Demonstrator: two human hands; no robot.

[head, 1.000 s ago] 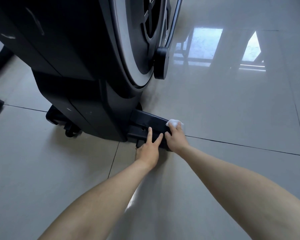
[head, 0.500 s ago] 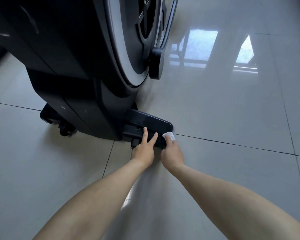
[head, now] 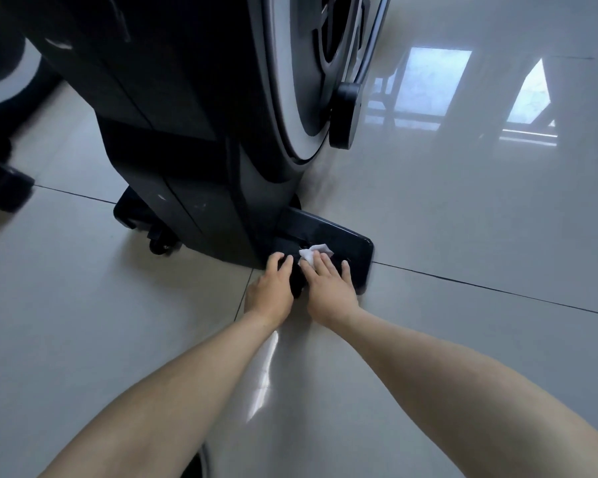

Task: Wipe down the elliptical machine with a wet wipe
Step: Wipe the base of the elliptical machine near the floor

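Note:
The black elliptical machine (head: 187, 139) stands on the tiled floor, its flywheel housing (head: 301, 98) rising at top centre. Its glossy black base foot (head: 353, 241) juts out to the right at floor level. A small crumpled white wet wipe (head: 314, 253) lies on top of this foot. My right hand (head: 328, 288) presses the wipe down with spread, fairly straight fingers. Just to the left, my left hand (head: 270, 291) rests on the foot's near edge, close to the machine body, fingers together and holding nothing.
A small transport wheel (head: 159, 246) sits under the machine's left side. Another dark piece of equipment (head: 0, 188) stands at the far left. Shiny beige floor tiles (head: 463, 219) with window reflections stretch to the right and towards me.
My right hand has slid the wipe from the foot's right end leftward to its middle. My left hand has shifted a little left, its two raised fingers now together on the foot.

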